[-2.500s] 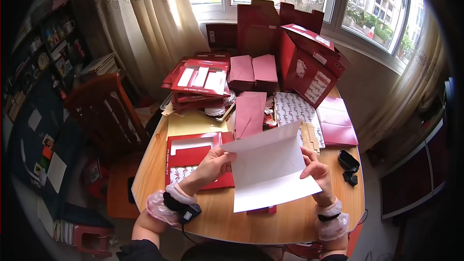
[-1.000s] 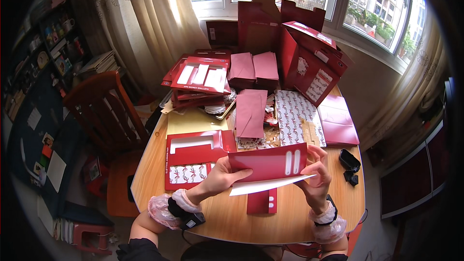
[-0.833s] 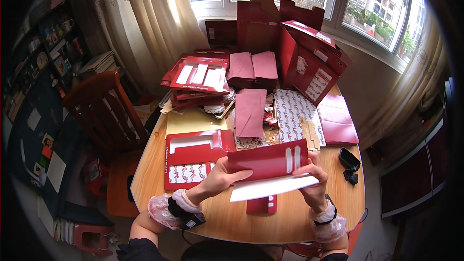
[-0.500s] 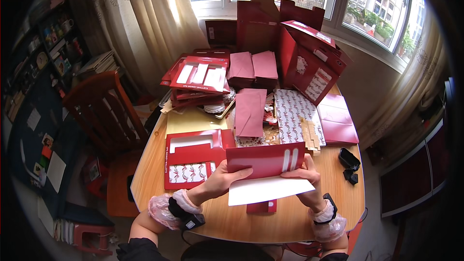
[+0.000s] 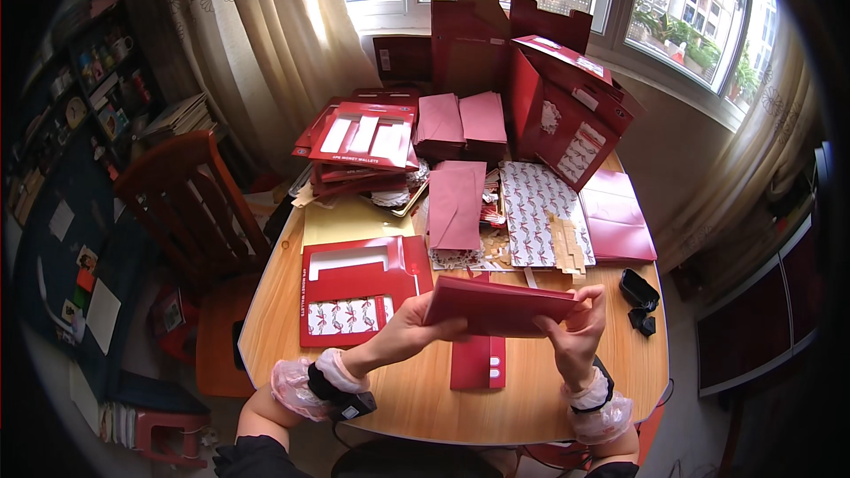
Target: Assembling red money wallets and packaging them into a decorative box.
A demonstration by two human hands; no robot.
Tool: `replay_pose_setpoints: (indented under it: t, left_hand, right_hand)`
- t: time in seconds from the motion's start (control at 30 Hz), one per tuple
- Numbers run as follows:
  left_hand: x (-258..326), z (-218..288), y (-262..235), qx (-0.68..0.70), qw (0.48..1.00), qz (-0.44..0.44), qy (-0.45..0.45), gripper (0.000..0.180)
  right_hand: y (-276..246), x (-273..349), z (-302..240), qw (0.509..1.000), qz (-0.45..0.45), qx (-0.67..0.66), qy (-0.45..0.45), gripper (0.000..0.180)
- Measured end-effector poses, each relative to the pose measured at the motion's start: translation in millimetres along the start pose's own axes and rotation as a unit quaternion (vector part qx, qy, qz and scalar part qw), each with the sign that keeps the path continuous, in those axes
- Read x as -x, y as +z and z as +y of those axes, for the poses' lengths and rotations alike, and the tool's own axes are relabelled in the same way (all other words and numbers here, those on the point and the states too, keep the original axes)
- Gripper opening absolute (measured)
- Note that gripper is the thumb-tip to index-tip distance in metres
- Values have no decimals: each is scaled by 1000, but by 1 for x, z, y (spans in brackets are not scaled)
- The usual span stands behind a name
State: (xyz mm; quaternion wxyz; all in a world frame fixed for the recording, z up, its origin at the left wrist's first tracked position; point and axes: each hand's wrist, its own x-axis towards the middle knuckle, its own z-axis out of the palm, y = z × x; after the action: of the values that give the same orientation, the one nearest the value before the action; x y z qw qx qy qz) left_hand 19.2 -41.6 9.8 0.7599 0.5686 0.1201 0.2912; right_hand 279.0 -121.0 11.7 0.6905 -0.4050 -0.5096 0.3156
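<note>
A glossy red folded card [image 5: 496, 308] is held level above the front of the table. My left hand [image 5: 400, 333] pinches its left end, thumb on the near face. At its right end my right hand [image 5: 580, 334] grips it, thumb in front and fingers behind by the upper corner. No white inner side of the card shows. Beneath it, a red card strip [image 5: 478, 365] with two pale rounded marks lies on the wood. Left of my hands rests a flat red window box [image 5: 409, 270] with patterned paper showing through.
Pink envelopes [image 5: 456, 204] lie in stacks mid-table, beside patterned sheets [image 5: 536, 212] and brown paper strips [image 5: 567, 243]. Red boxes [image 5: 363, 137] pile up at the back left, with larger red cartons [image 5: 567, 111] behind. Small black items [image 5: 639, 292] sit near the right edge.
The card has gone from unfolded, its white inside showing, to folded over. My right hand has shifted slightly right, and more of the red strip below is visible.
</note>
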Motion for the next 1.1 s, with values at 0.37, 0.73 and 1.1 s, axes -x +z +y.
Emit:
replay_pose_setpoints:
  t: [0.37, 0.73, 1.1]
  left_hand:
    - [-1, 23, 14, -67, 990, 5, -127, 33]
    - [-8, 11, 15, -66, 991, 102, -57, 32]
    - [-9, -26, 28, -547, 815, -190, 24, 63]
  right_hand:
    - [-6, -15, -58, 922, -288, 241, 94, 27]
    - [-47, -28, -47, 930, -152, 36, 333, 12]
    - [-72, -39, -15, 838, -258, 137, 461, 16]
